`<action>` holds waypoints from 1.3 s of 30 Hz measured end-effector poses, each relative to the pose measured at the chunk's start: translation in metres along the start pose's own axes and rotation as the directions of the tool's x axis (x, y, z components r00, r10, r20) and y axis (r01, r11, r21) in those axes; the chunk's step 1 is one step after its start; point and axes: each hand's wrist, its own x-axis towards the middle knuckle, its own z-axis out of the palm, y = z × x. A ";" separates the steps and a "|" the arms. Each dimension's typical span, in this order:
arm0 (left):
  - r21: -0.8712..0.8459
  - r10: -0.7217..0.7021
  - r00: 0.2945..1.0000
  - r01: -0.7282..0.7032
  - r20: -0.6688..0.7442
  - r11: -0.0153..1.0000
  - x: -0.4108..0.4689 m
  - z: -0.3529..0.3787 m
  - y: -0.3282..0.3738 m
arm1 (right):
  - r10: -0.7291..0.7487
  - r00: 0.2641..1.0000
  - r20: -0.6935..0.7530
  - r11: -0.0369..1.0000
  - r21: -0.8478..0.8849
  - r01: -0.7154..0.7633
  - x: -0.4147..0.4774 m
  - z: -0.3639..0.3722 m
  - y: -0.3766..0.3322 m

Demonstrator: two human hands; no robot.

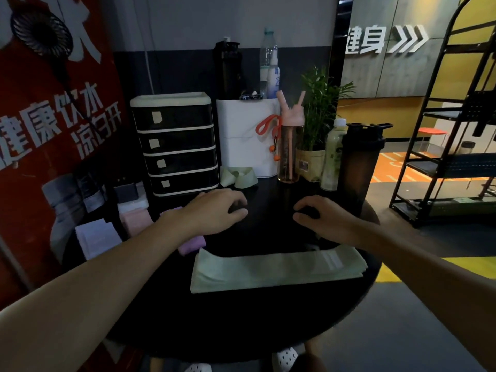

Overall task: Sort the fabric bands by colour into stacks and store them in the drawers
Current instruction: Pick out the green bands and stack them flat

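Observation:
My left hand and my right hand hover over the middle of the round black table. The fingers of both are curled around something dark, apparently a black band that hardly shows against the tabletop. A flat stack of pale green bands lies just in front of my hands. A purple band peeks out under my left wrist. Pink bands and a whitish band lie at the left. Two crumpled green bands sit by the black drawer unit, whose drawers are all closed.
Behind the bands stand a white box, a pink bottle, a potted plant, a pale green bottle and a dark shaker. A red poster fills the left. A black metal rack stands at the right.

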 end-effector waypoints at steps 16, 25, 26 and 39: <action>-0.009 -0.281 0.959 0.281 -0.047 0.960 0.142 0.041 -0.093 | 0.124 0.981 0.146 0.925 -0.374 -0.061 0.144 0.084 0.044; -0.131 -0.274 0.956 0.260 -0.108 0.957 0.191 0.074 -0.094 | 0.092 0.990 0.102 0.918 -0.393 -0.045 0.142 0.090 0.045; -0.158 -0.283 0.948 0.260 -0.143 0.953 0.192 0.076 -0.095 | 0.089 0.991 0.100 0.919 -0.391 -0.043 0.142 0.090 0.045; -0.328 -0.172 0.911 0.043 -0.374 0.944 0.142 0.022 -0.065 | 0.144 0.986 0.080 0.982 -0.134 -0.133 0.137 0.072 0.034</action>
